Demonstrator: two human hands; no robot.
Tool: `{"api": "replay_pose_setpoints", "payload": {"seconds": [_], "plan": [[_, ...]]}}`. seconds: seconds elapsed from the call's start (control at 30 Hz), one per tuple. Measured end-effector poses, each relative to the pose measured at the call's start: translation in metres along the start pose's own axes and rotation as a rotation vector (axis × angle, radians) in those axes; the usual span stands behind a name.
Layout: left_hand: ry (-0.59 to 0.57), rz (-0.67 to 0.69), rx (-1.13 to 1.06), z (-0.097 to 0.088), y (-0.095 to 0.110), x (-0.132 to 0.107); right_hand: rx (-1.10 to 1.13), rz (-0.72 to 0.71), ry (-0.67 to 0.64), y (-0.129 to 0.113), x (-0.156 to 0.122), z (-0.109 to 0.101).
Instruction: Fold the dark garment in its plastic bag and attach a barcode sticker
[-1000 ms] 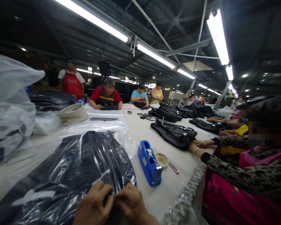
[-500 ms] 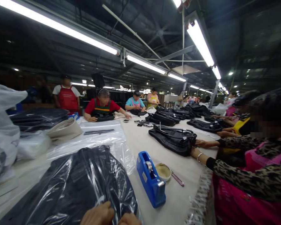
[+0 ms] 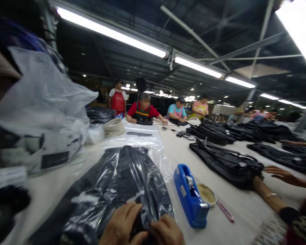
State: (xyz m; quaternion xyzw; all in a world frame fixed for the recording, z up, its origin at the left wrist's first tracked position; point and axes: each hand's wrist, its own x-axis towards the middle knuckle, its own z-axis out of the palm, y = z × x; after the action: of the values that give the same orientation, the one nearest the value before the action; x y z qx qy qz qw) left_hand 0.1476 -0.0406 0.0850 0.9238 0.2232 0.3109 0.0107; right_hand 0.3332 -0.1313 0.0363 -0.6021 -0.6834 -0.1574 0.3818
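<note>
A black bag in a clear plastic bag [image 3: 112, 183] lies flat on the table in front of me. My left hand [image 3: 123, 223] rests on the plastic near its close end, fingers stretched forward and thumb apart. Beside it, my right hand [image 3: 167, 231] is curled, its fingertips pinching the plastic at the near right. Dark material shows in the gap between both hands. Just right of the wrapped bag stands a blue tape dispenser [image 3: 191, 195].
A roll of tape [image 3: 206, 194] and a pink-handled tool [image 3: 224, 211] lie beyond the dispenser. Large white plastic sacking [image 3: 53, 112] bulges at left. A co-worker's hands touch a black bag [image 3: 226, 163] at right. Flat clear bags [image 3: 142, 134] lie farther back.
The view has swung left, so the table things appear farther right. My left hand has gone from curled fingers to fingers stretched over the plastic.
</note>
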Motion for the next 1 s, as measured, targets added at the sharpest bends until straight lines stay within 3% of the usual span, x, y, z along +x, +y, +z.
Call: {"api": "replay_pose_setpoints", "payload": {"seconds": [0.1,0.2,0.3,0.43,0.63,0.87,1.0], "plan": [[-0.12,-0.097,0.078,-0.039,0.005,-0.036,0.196,0.012,-0.141,-0.001,0.006,-0.018],[-0.249,-0.198,0.153,-0.074,0.0,-0.076,0.27,0.052,-0.163,-0.003,0.013,-0.023],[-0.212,-0.22,0.269,-0.094,-0.012,-0.116,0.276,0.051,-0.162,-0.004,0.015,-0.025],[-0.097,-0.193,0.346,-0.095,-0.028,-0.152,0.246,0.026,-0.143,-0.006,0.015,-0.026],[-0.016,-0.081,0.429,-0.089,-0.039,-0.164,0.163,-0.011,-0.149,-0.005,0.016,-0.027],[-0.021,-0.1,0.395,-0.113,-0.051,-0.161,0.1,-0.052,-0.162,0.001,0.012,-0.027],[-0.072,-0.137,0.2,-0.124,-0.06,-0.156,0.08,-0.08,-0.163,0.013,0.013,-0.03]]}}
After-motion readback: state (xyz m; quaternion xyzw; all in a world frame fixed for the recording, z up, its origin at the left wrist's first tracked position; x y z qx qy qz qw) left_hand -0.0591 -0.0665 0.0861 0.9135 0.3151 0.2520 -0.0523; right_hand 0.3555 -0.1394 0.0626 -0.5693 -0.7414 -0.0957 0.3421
